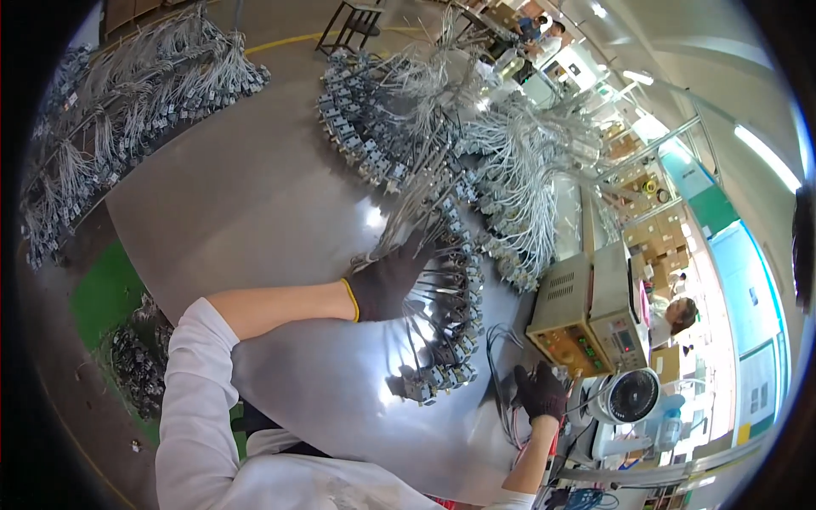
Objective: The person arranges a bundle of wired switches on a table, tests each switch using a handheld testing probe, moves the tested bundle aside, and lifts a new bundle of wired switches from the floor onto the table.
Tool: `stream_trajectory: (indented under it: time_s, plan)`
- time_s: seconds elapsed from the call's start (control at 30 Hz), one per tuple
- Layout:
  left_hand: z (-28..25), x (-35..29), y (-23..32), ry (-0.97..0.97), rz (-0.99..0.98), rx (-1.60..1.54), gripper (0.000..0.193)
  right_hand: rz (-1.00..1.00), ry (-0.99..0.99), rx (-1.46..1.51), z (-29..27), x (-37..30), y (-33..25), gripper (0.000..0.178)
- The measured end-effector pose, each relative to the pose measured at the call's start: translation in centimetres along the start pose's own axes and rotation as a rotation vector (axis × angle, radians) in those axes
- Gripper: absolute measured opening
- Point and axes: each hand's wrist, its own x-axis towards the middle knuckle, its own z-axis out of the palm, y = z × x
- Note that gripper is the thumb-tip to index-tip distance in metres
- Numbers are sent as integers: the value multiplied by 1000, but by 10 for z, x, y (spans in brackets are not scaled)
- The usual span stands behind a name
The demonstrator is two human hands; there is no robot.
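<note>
My left hand (pixel 391 276), in a dark glove with a yellow cuff, reaches across the metal table. Its fingers close round a bundle of cables (pixel 433 285) that fan out to a curved row of small metal-cased parts (pixel 467 297). More of these parts with pale cables (pixel 365 149) continue the arc toward the far side. My right hand (pixel 541 391), gloved too, is at the lower right, just below the front of a beige test instrument (pixel 565 340). Its fingers curl near dark and red leads (pixel 508 416); what they hold is too small to make out.
A small round fan (pixel 633 396) stands right of the instrument. Heaps of cabled parts (pixel 527 187) fill the table's far right, and a rack of them (pixel 153 93) stands at far left. Dark parts in a clear bag (pixel 136 365) are low at left. Other people (pixel 544 42) are in the background.
</note>
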Motion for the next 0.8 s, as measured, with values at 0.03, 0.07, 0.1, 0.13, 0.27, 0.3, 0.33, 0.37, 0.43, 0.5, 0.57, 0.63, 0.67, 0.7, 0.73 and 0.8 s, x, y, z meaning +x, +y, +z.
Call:
stream_trajectory:
  time_s: [0.03, 0.07, 0.1, 0.13, 0.27, 0.3, 0.33, 0.37, 0.43, 0.5, 0.57, 0.63, 0.67, 0.7, 0.73, 0.8]
  plan:
    - [12, -2, -6, 30, 42, -244, 101, 24, 31, 29, -9, -4, -14, 71]
    - [6, -4, -9, 61, 92, -485, 106, 8, 56, 37, -17, -9, -25, 71]
    - [1, -11, -1, 15, 58, -485, 106, -52, 130, 53, -22, -18, -31, 71]
    - [-11, -12, 8, -25, 32, -485, 107, -106, 213, 69, -27, -24, -37, 72]
    - [-34, -36, 10, -67, 235, -315, 95, -461, 342, 273, -37, -32, -92, 65]
    - [-21, -43, 10, 54, 317, -215, 89, -533, 326, 333, -40, -33, -107, 64]
    - [-23, -44, 10, 111, 417, -201, 75, -599, 305, 391, -50, -36, -128, 63]
    - [-27, -46, 11, 164, 480, -116, 65, -669, 227, 489, -66, -42, -151, 62]
    - [-39, -48, 16, 161, 568, -212, 41, -788, 136, 580, -83, -46, -187, 60]
    - [-31, -45, 25, -12, 497, -472, 24, -893, 38, 673, -87, -54, -221, 58]
    - [-54, -39, 37, -214, 239, -1181, 20, -1087, -82, 1137, -91, -61, -249, 52]
    - [-52, -35, 42, 683, 676, -184, 24, -1041, -308, 1176, -108, -59, -266, 41]
    - [-69, -28, 47, 682, 687, -191, 24, -971, -504, 1194, -115, -56, -264, 35]
    - [-102, -18, 54, 513, 525, -841, 21, -904, -588, 1192, -108, -44, -252, 35]
    - [-118, -19, 54, 273, 277, -1442, 19, -905, -591, 1204, -102, -43, -254, 35]
    - [-63, -24, 50, 338, 431, -947, 17, -820, -443, 1452, -96, -47, -263, 36]
